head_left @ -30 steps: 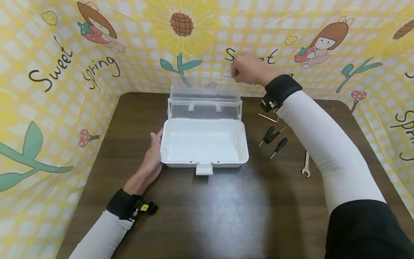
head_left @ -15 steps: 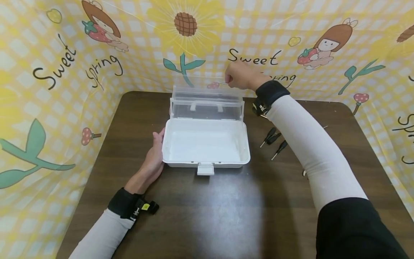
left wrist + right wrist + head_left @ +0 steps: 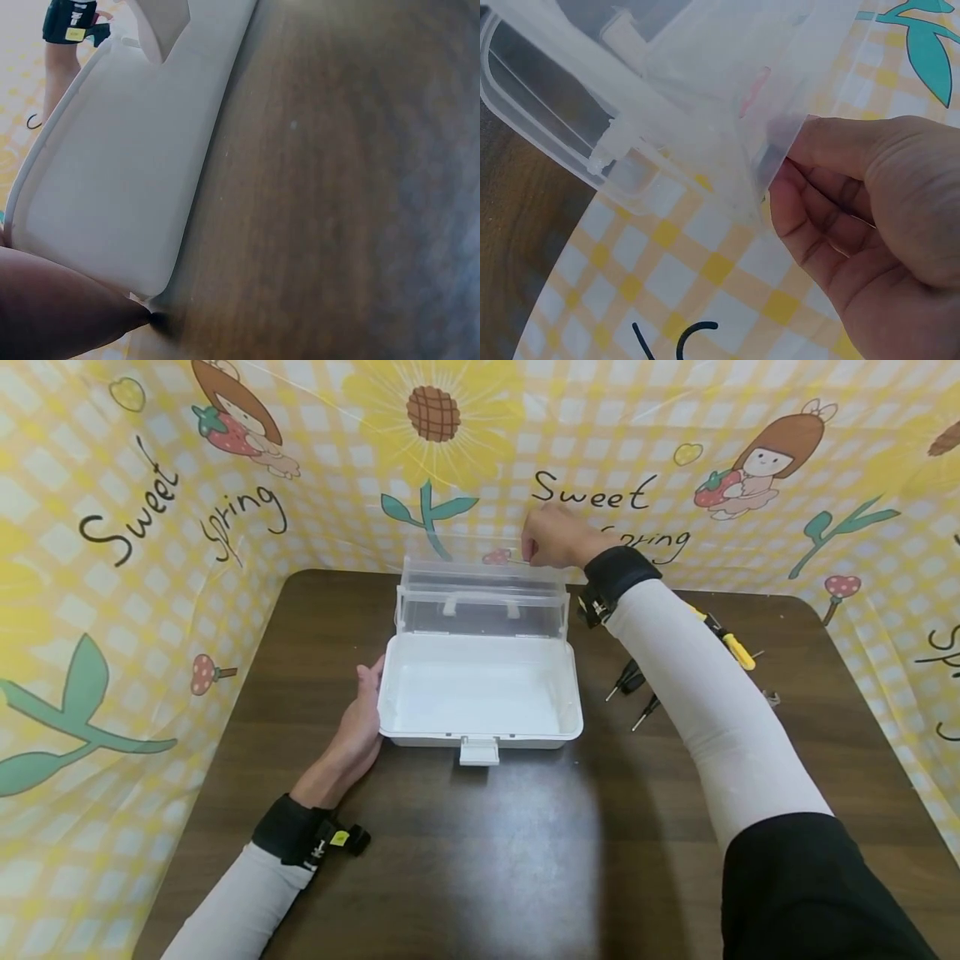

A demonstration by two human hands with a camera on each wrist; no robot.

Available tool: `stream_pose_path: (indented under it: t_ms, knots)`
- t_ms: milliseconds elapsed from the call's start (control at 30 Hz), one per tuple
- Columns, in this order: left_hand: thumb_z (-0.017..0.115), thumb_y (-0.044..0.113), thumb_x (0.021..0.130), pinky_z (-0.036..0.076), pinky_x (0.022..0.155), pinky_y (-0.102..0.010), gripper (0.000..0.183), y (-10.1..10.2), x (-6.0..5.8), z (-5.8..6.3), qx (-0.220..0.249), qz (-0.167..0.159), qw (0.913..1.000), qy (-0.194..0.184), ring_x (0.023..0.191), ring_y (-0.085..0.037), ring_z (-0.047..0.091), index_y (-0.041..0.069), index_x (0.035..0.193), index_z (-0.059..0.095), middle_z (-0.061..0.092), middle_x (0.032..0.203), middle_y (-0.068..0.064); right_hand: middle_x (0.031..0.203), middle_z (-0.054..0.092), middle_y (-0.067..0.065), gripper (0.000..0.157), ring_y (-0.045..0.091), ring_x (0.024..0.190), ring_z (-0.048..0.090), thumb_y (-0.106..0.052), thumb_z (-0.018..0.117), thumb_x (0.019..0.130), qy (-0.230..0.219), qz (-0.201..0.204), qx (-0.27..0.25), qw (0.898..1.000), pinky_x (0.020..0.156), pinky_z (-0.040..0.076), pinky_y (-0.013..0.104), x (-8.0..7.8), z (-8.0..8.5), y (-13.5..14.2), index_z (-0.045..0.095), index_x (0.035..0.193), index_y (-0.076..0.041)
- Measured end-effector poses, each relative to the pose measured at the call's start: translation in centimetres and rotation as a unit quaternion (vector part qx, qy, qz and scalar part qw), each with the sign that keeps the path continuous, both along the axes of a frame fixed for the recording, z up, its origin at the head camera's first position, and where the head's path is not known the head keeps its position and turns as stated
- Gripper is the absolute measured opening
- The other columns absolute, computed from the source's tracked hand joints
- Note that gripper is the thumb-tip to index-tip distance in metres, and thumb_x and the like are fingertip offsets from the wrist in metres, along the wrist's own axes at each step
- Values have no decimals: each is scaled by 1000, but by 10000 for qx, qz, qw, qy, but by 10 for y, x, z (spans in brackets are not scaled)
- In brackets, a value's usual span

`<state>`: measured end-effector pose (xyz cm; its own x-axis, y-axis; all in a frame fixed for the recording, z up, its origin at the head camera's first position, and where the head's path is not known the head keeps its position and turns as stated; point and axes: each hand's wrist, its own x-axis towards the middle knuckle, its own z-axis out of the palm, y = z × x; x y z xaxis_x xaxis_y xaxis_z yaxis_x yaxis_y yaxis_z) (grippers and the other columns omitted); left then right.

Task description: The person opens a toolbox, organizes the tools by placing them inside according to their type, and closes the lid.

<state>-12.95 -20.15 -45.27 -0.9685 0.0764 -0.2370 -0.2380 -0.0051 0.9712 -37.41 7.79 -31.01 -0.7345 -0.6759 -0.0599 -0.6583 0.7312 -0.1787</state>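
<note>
Right hand [image 3: 558,537]: thumb and fingers pinch the thin edge of the clear lid [image 3: 705,112] near its right end; lid is raised, extending leftward from this hand. Left hand [image 3: 351,727]: lies against the near end of the white box [image 3: 480,685]; its fingers are partly hidden, so cannot tell whether they curl round it. Box sits on the desk [image 3: 420,860] just right of the left hand, open side up, with its latch [image 3: 478,752] jutting out in front, farther right of that hand. Step, as judged: managing the lid with 1 hand while the other steadies the box. Technique: pinch looks off-centre, so a hard tug could twist the lid and strain its hinges; slow, even motion along the hinge arc should serve better. Left hand best kept firm and low, since a light box would probably slide or tip. Sleeved forearm crosses above the dark screwdrivers [image 3: 628,679] and yellow tool [image 3: 738,652], on the elbow side of the right hand; suggest keeping it raised to avoid knocking them.
</note>
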Motion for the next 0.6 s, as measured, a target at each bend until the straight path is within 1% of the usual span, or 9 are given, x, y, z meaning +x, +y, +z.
stream_pose_path:
  t_ms: [233,400,600]
  knots:
    - [12,76,90,12,119,-41,78,0,-1,0,-17,-14,10000,3,148,-7,8,38,158,6,6,165,13,93,74,12,17,26,89,63,3,62,81,-29,32,11,10000,86,51,39,-3,-1,0,78,85,-3]
    - [12,77,89,11,119,-41,80,0,0,2,-58,9,10000,-39,148,-8,6,38,158,5,4,165,13,94,74,13,17,26,89,63,3,63,80,-45,-13,39,10000,86,51,39,-2,0,-1,78,86,-3]
    - [12,77,89,10,119,-41,81,0,0,2,-89,11,9999,-106,148,-8,5,37,159,4,2,165,12,95,74,13,19,26,92,63,5,61,79,-52,44,-38,10000,88,51,40,-2,0,-1,77,86,-2]
